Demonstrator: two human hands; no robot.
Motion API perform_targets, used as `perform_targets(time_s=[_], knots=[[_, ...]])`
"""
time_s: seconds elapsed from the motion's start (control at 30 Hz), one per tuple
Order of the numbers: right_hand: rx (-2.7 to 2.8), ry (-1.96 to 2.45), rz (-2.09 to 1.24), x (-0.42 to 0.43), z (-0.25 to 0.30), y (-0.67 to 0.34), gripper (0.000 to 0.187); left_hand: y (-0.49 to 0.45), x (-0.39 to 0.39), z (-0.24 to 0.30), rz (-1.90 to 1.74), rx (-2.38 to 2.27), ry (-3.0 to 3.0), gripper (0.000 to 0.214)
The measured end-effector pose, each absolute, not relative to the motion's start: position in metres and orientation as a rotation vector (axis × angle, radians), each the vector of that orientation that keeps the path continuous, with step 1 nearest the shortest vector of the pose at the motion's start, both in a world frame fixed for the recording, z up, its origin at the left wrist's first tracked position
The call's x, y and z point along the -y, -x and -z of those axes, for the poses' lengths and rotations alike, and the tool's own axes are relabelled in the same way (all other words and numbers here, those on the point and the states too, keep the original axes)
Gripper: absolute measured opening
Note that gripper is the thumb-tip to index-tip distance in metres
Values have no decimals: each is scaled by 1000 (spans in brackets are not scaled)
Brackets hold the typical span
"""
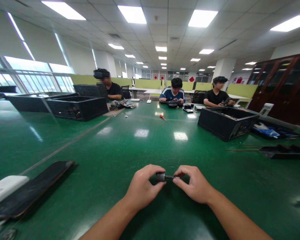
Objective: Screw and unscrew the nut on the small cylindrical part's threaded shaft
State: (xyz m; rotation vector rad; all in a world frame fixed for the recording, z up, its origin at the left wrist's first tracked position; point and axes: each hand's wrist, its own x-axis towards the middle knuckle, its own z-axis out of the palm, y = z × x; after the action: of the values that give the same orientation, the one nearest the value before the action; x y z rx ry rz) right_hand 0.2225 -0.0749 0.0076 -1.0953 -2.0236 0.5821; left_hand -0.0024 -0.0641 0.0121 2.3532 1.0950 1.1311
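Just above the near part of the green table [130, 143], both my hands hold one small metal part. It is a dark cylinder with a thin shaft [161, 177] and lies level, the wide end to the left. My left hand [143, 185] is closed on the wide cylinder between thumb and fingers. With a pinch of thumb and fingertips, my right hand [197, 186] grips the shaft's right end. The fingers partly hide that end. I cannot make out the part's exact kind.
A black slab [37, 186] and a white object [7, 188] lie at the left. Black computer cases [77, 108] stand left and right [215, 123]. An orange screwdriver [162, 117] lies ahead. Several people sit across the table. A dark tray [287, 151] is at the right.
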Motion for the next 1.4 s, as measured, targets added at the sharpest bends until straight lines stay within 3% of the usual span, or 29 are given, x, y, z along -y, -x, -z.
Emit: perform_targets(time_s=[0.97, 1.2, 1.4], knots=[[2071, 1207, -593, 62, -6, -244, 8, 5, 59, -15, -1163, -1226, -2291, 30], [1947, 1385, -700, 44, 9, -262, 14, 22, 40, -13, -1078, -1413, -2190, 49], [1939, 1366, -690, 43, 6, -261, 14, 100, 22, -24, -1064, -1764, -2163, 56]])
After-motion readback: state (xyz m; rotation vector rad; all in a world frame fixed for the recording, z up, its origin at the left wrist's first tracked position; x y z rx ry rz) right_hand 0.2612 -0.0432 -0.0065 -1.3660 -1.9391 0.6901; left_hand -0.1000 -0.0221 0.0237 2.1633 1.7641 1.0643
